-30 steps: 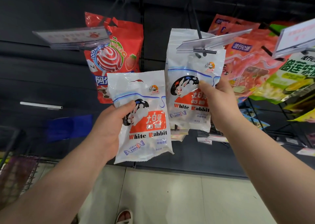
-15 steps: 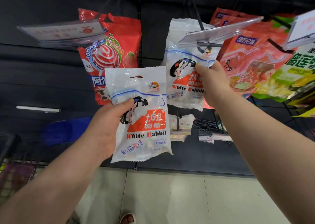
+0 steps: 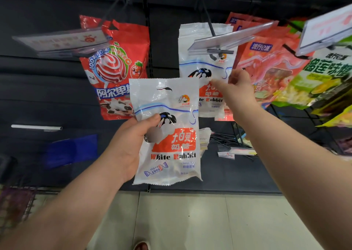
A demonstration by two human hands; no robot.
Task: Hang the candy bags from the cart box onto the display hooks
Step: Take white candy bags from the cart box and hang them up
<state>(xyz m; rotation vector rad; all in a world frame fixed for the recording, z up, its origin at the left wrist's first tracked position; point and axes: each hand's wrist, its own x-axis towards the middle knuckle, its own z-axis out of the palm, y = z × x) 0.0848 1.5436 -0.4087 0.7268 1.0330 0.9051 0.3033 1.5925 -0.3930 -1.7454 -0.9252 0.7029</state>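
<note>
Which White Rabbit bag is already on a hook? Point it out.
The upper White Rabbit bag, hanging from the display hook beside the right hand. The other White Rabbit bag is off the hooks, gripped in the left hand.

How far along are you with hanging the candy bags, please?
At least one white candy bag already hangs on the hook; the right hand is open beside it. The left hand holds another white bag, not yet hung. The cart box is out of view.
</note>
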